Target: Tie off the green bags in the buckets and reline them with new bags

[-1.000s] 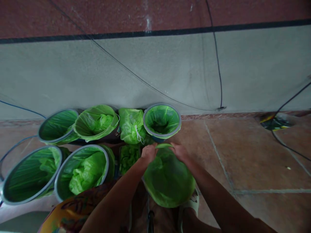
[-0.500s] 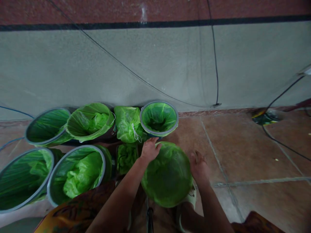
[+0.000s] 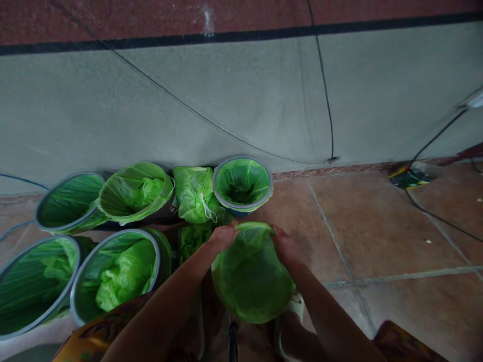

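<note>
A bin lined with a green plastic bag (image 3: 252,281) stands between my feet, and the bag's edge is folded over its rim. My left hand (image 3: 223,237) grips the bag's edge at the far left of the rim, thumb toward the inside. On the far right, my right hand (image 3: 286,246) is closed on the same edge, its fingers partly hidden. Just beyond stands another lined bin with a grey ring (image 3: 243,182). A tied green bag (image 3: 194,193) lies left of that one, with a white string on it.
Several more green-lined bins stand at the left, among them one with a grey rim (image 3: 160,251) and one with a green rim (image 3: 168,176). Black cables (image 3: 326,100) hang along the wall (image 3: 151,110). A dark packet (image 3: 409,176) lies on the tiled floor (image 3: 377,226) at right.
My right hand has moved from beside the bin, fingers apart, up and left onto the bag's edge. My left hand has shifted slightly down and left and closed on the edge.
</note>
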